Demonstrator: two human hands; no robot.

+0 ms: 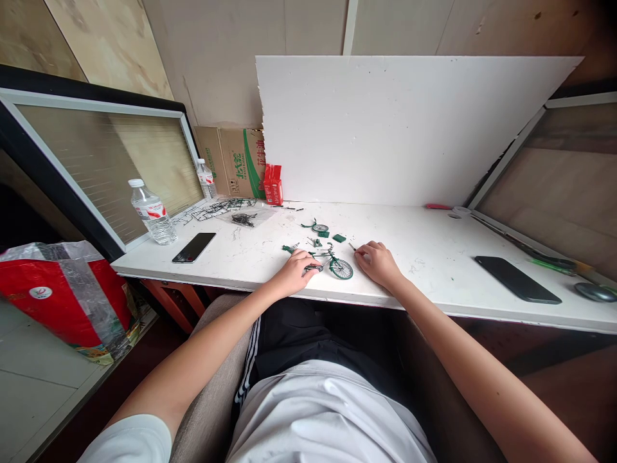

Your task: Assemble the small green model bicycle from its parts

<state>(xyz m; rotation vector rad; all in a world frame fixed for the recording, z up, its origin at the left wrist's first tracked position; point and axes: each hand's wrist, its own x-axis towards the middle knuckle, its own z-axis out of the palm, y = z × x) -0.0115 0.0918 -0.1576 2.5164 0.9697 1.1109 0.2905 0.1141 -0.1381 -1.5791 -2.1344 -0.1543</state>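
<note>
A small green model bicycle (341, 269) lies on the white table with its spoked front wheel to the right. My left hand (292, 275) is closed on its rear end, and the fingers hide part of the frame there. To the right, apart from the model, my right hand (378, 262) rests on the table in a pinch. A thin, short piece (353, 247) sticks out from its fingertips, too small to name. Behind the bicycle lie a loose wheel with a green fender (319, 227) and a flat green block (339, 238).
Black part frames (216, 209) and a clear bag of dark pieces (244, 219) lie back left. A phone (194, 247) and a water bottle (153, 212) stand near the left edge; another phone (518, 280) is at right. A white board (409, 128) leans behind.
</note>
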